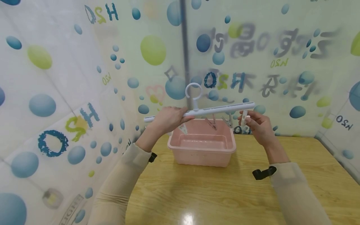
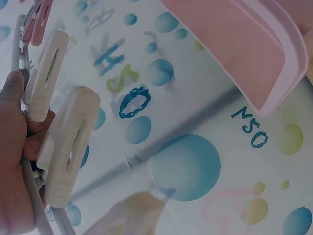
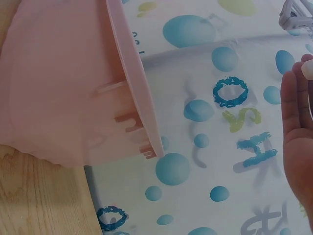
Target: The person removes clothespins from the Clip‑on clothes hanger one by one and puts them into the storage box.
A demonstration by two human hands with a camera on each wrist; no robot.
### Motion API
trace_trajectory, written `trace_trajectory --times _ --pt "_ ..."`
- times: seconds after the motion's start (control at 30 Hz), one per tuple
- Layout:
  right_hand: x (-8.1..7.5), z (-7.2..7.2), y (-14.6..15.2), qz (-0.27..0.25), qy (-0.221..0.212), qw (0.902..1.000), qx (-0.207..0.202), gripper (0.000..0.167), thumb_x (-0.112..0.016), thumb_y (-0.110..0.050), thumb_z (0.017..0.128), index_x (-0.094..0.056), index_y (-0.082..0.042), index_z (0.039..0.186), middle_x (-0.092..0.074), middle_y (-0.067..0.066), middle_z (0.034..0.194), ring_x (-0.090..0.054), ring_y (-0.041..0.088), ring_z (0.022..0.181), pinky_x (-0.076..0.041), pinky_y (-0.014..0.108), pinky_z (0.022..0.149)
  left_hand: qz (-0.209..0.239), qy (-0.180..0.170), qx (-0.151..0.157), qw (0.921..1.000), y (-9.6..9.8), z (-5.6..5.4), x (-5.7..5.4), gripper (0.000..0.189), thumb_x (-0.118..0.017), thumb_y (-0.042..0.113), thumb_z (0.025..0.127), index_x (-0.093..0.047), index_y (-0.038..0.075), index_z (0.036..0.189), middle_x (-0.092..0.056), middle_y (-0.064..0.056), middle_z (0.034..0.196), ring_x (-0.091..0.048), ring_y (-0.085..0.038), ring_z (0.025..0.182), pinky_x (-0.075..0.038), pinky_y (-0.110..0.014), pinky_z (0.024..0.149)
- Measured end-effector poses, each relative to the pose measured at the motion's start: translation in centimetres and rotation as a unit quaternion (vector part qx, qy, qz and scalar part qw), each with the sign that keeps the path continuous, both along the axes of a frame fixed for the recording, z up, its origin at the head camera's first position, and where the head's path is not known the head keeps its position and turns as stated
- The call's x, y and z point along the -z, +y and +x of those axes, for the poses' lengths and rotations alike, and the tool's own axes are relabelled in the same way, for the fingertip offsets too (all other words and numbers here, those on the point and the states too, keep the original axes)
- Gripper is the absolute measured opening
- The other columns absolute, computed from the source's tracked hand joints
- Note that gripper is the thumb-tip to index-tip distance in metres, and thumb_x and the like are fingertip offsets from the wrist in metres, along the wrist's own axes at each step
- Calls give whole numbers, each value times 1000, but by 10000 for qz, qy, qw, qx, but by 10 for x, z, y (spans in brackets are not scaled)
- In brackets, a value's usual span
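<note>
A pale clip hanger (image 1: 222, 109) with a ring hook is held up, its bar tilted higher at the right. My left hand (image 1: 169, 119) grips the bar left of the hook. Near the bar's right end, my right hand (image 1: 260, 126) pinches a white clip (image 1: 244, 118) between thumb and fingers; whether this clip is joined to the bar, I cannot tell. More clips hang under the bar, one of them pinkish (image 1: 212, 122). In the left wrist view, two whitish clips (image 2: 73, 147) hang close beside the left hand (image 2: 12, 147). Only part of the right hand (image 3: 298, 132) shows in the right wrist view.
Behind and below the hanger, a pink plastic basin (image 1: 202, 157) stands on the wooden table (image 1: 213, 193). Curtains (image 1: 152, 81) printed with dots and letters close in the back and sides of the table.
</note>
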State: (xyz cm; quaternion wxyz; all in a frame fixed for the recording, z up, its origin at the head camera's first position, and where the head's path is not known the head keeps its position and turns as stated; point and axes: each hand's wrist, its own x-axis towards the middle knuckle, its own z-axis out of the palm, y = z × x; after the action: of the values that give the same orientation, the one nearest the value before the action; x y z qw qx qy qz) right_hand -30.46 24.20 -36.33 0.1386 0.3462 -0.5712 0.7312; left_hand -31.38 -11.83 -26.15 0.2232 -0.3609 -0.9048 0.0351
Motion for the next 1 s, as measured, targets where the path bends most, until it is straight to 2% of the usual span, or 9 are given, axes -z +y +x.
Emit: trace_trajectory --times 0.1,0.2,0.4,0.47,0.63,0.73,0.8,0.87,1.0 --pt "2 0 1 194 -3 9998 41 26 -50 0 101 -65 2 122 -74 -2 102 -66 14 94 -49 23 95 -3 -57 -68 10000 0 1 -3 43 -46 56 101 -54 15 93 -52 1 65 -53 -17 56 -38 -32 49" --pt "3 0 1 591 -103 9977 317 26 -51 0 100 -67 -4 119 -74 -6 105 -67 9 101 -47 21 97 -4 -98 -124 9999 -1 1 -5 43 -46 57 101 -54 15 93 -53 1 66 -54 -18 56 -39 -32 50" --pt "5 -4 -3 1476 -290 9835 1007 27 -56 0 98 -68 -8 121 -74 -11 104 -68 4 99 -50 17 90 83 -151 -133 9998 0 2 -7 42 -48 56 101 -54 15 93 -52 1 65 -53 -18 56 -38 -32 49" --pt "6 -6 -5 1914 -271 9728 1275 28 -59 -3 97 -67 -6 123 -74 -11 101 -66 4 95 -52 18 85 78 -161 -135 9997 0 2 -7 42 -48 56 101 -54 15 93 -52 1 65 -53 -17 56 -38 -31 49" --pt "9 -12 -14 3222 -349 9242 2019 28 -65 -23 98 -68 -8 121 -71 4 103 -58 17 93 -49 33 79 120 -216 -122 9996 -1 4 -9 40 -51 53 100 -53 15 91 -50 1 64 -51 -18 55 -36 -31 49" --pt "11 -16 -21 3800 -552 8972 2181 31 -66 -35 97 -69 -10 115 -68 11 107 -57 26 99 -48 44 83 131 -235 -110 9996 -2 5 -9 39 -51 53 100 -52 15 90 -48 1 64 -50 -18 54 -35 -30 48" --pt "13 -19 -26 4131 -642 8813 2201 33 -67 -39 95 -68 -10 110 -67 12 106 -57 28 100 -47 45 83 95 -215 -123 9996 -2 5 -9 41 -49 54 101 -52 15 90 -48 1 63 -50 -17 54 -34 -30 48" --pt "14 -23 -31 4366 -751 8701 2157 35 -68 -42 94 -67 -9 104 -66 14 101 -58 29 95 -46 44 78 48 -190 -161 9997 -3 5 -8 43 -47 56 101 -51 15 90 -48 2 63 -50 -17 54 -34 -30 48" --pt "18 -30 -42 4640 -1145 8558 1980 38 -71 -49 89 -70 -12 101 -70 11 99 -62 26 90 -47 36 71 4 -149 -197 9997 -2 4 -7 43 -46 58 101 -51 16 91 -48 2 63 -50 -17 54 -32 -30 47"
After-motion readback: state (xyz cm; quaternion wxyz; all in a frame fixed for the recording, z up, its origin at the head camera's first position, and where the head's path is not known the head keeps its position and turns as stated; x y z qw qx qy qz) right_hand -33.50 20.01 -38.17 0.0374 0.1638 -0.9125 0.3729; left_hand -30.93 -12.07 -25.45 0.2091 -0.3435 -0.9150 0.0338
